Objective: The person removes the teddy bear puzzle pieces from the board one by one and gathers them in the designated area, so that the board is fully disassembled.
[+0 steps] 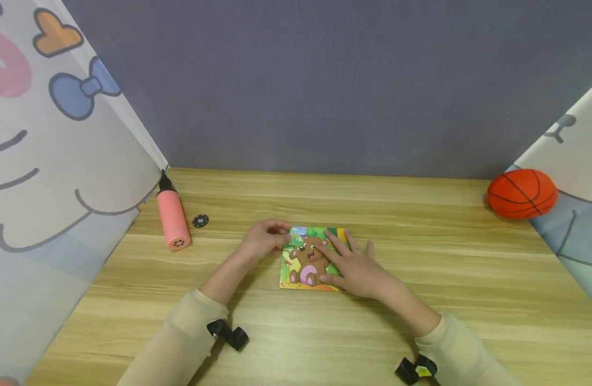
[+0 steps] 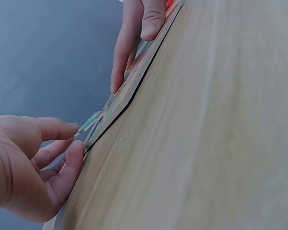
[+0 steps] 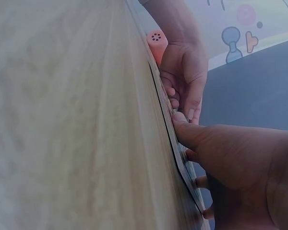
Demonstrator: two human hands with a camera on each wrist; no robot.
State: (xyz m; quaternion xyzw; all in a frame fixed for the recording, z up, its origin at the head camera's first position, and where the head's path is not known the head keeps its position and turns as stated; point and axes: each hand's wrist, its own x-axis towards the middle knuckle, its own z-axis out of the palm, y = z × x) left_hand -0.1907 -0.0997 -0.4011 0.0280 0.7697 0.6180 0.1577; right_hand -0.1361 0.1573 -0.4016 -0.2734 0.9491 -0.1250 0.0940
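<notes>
A bear jigsaw puzzle (image 1: 309,274) in a shallow board lies flat on the wooden table, its picture facing up. At its upper left corner my left hand (image 1: 265,239) pinches a thin puzzle piece (image 2: 89,122), which tilts up from the board in the left wrist view. My right hand (image 1: 358,271) rests on the right half of the puzzle with its fingers spread and straight, covering part of the picture. In the right wrist view, the right thumb (image 3: 187,128) lies along the board's near side.
A pink hand pump (image 1: 173,219) with a black nozzle lies at the left, beside a black round chip (image 1: 200,220). An orange-red ball (image 1: 522,194) with basketball lines sits at the far right. A grey wall (image 1: 334,91) rises behind the table.
</notes>
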